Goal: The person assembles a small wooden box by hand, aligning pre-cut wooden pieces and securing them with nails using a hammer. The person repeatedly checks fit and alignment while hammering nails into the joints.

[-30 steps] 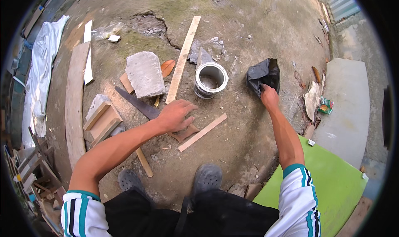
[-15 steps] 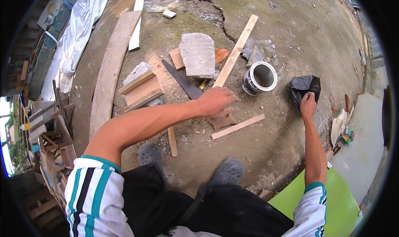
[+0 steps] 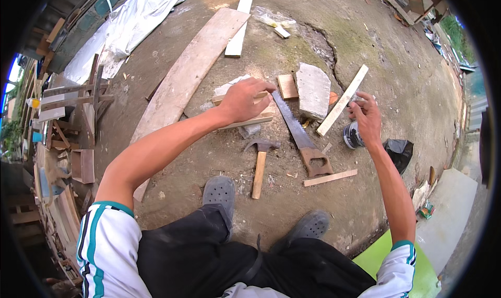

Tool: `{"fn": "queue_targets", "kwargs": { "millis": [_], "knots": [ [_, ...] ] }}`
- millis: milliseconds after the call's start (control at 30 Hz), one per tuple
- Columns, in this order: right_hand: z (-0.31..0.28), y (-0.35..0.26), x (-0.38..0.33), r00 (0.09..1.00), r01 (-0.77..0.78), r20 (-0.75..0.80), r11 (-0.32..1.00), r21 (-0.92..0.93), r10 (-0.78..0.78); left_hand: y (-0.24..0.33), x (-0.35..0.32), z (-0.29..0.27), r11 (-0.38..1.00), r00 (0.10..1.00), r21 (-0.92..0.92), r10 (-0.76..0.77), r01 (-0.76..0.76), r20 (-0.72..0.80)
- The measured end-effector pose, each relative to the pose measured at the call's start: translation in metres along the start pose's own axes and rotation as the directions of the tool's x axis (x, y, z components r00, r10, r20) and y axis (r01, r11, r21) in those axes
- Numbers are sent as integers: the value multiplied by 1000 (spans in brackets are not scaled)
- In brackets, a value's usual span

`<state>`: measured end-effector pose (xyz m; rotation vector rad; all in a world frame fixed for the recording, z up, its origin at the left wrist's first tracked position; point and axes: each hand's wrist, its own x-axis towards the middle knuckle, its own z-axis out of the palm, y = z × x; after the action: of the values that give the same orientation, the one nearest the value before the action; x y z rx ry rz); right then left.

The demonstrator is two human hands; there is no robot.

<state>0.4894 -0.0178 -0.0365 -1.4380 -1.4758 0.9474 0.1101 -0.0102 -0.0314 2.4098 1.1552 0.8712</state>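
My left hand (image 3: 244,100) is over the near-left wooden piece (image 3: 247,122), a small board with two raised side rails. Its thumb and fingers are apart near the upper rail's end; contact is unclear. Just beyond the fingertips is the tip of a handsaw (image 3: 295,124), lying flat with its wooden handle toward me. My right hand (image 3: 367,121) hangs above a metal can (image 3: 353,136), partly covering it. Its fingers are loosely bent and apart, with nothing visible held. A claw hammer (image 3: 259,167) lies below the wooden piece. A black plastic bag (image 3: 400,154) sits right of my right forearm.
A concrete slab (image 3: 313,90) lies beyond the saw, between a wood block (image 3: 287,86) and a slanted batten (image 3: 343,100). A thin strip (image 3: 331,178) lies by the saw handle. Long planks (image 3: 190,63) stretch at left; a green sheet (image 3: 412,261) is lower right.
My right hand has let go of the black bag and moved left, above the can. The left hand has moved from over the saw handle to the railed wooden piece. The view has shifted.
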Motion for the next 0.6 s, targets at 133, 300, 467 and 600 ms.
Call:
{"fn": "queue_targets", "kwargs": {
  "millis": [133, 300, 467, 600],
  "knots": [
    [108, -65, 8, 969, -105, 238, 984, 140, 69, -22, -7, -28, 958, 972, -179, -233, 226, -19],
    [194, -104, 30, 950, -83, 309, 986, 142, 36, -30, 10, -36, 860, 946, -416, -325, 295, -2],
    [224, -130, 53, 983, -88, 160, 996, -29, 91, -38, 23, -30, 742, 857, -553, -507, 379, -93],
    [232, -132, 56, 984, -89, 148, 992, -94, 103, -48, 16, -43, 778, 905, -533, -422, 333, -51]
  ]
}}
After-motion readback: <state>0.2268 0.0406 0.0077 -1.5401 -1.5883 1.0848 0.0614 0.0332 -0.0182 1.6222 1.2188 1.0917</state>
